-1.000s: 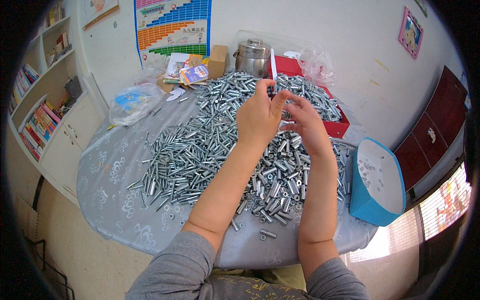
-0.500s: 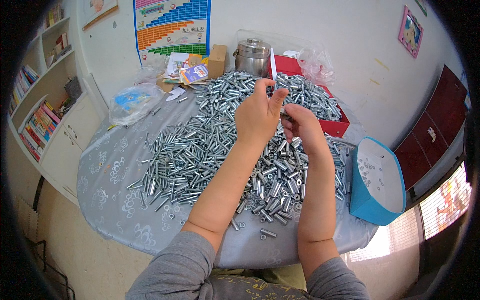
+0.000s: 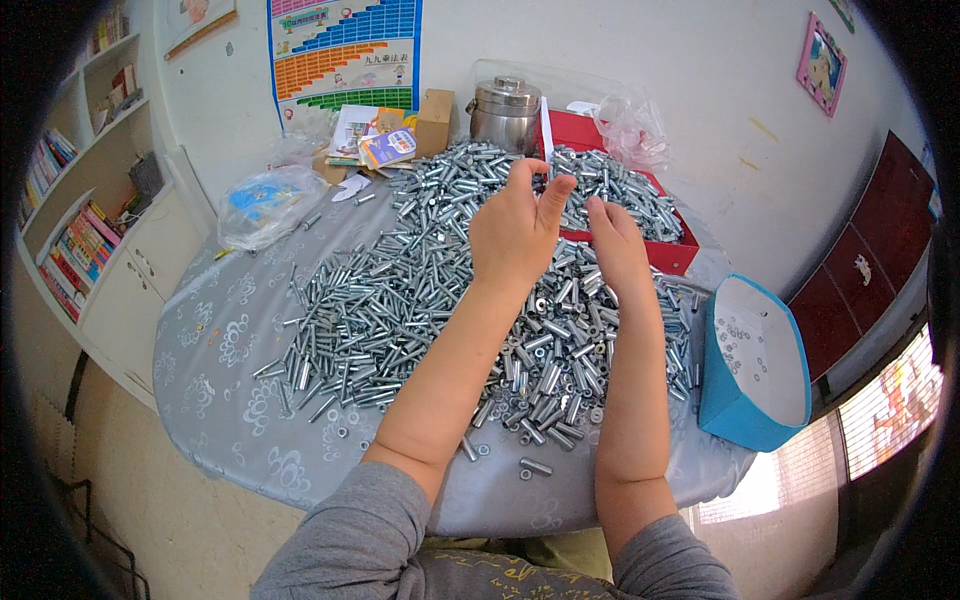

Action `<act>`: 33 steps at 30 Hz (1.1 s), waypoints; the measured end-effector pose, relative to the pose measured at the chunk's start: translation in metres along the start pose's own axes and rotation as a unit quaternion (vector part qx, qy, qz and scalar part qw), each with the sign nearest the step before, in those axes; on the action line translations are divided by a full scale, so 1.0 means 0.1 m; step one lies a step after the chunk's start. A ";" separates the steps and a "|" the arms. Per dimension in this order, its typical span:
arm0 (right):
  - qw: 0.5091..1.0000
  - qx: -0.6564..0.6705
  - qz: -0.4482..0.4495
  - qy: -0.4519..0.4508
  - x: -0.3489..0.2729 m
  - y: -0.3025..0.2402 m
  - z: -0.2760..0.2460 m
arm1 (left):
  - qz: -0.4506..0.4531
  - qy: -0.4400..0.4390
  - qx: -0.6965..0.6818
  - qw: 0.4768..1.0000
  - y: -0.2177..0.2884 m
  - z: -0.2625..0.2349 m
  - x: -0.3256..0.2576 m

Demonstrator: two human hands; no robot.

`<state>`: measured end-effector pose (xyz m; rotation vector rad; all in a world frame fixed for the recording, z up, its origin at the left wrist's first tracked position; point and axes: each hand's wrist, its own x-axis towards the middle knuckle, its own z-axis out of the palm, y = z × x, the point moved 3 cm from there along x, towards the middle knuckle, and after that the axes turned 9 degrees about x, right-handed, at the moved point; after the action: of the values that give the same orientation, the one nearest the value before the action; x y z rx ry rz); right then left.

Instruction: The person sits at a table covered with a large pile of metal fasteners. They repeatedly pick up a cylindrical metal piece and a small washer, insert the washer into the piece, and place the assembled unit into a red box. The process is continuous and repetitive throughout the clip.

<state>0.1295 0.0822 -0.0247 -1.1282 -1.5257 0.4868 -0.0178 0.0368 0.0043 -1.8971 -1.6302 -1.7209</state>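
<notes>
My left hand (image 3: 515,228) is raised over a big pile of silver metal bolts and sleeves (image 3: 400,310). Its index finger is curled and its thumb stands up apart from it. The other fingers curl out of sight on the far side, so anything in them is hidden. To its right, my right hand (image 3: 622,250) hovers in front of the red box (image 3: 672,257) with its thumb and fingers drawn together. What it may pinch is too small or hidden to name. A gap separates the two hands.
On the right stands a blue fabric bin (image 3: 752,425) with small nuts or washers inside. A steel pot (image 3: 505,115), a cardboard box (image 3: 434,122) and booklets (image 3: 387,148) are at the back. A plastic bag (image 3: 270,205) lies at the left of the grey tablecloth (image 3: 210,400).
My right hand has drawn away from my left hand, moving a little to the right. The left hand keeps nearly the same place and pose.
</notes>
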 end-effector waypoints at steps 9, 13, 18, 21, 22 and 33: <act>0.957 0.188 -0.008 -0.221 -0.20 -0.39 0.18 | -0.013 -0.019 0.013 1.000 -0.02 0.01 -0.01; 0.960 0.173 0.001 -0.220 -0.17 -0.29 0.18 | -0.012 -0.030 0.045 0.998 -0.04 0.06 -0.01; 0.961 0.159 0.016 -0.227 -0.14 -0.21 0.17 | -0.012 -0.035 0.068 0.997 -0.06 0.10 -0.03; 0.960 0.150 0.031 -0.234 -0.13 -0.17 0.15 | -0.012 -0.048 0.072 0.996 -0.08 0.14 -0.03; 0.963 0.132 0.036 -0.233 -0.13 -0.17 0.15 | -0.016 -0.053 0.072 0.996 -0.10 0.15 -0.03; 0.987 -0.132 0.078 -0.049 0.02 0.08 -0.46 | -0.076 0.023 0.140 0.987 -0.35 -0.12 0.14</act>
<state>0.1751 0.0750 -0.0161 -1.4550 -1.6280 0.4605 -0.0541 0.0521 0.0006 -1.6321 -1.9256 -1.4770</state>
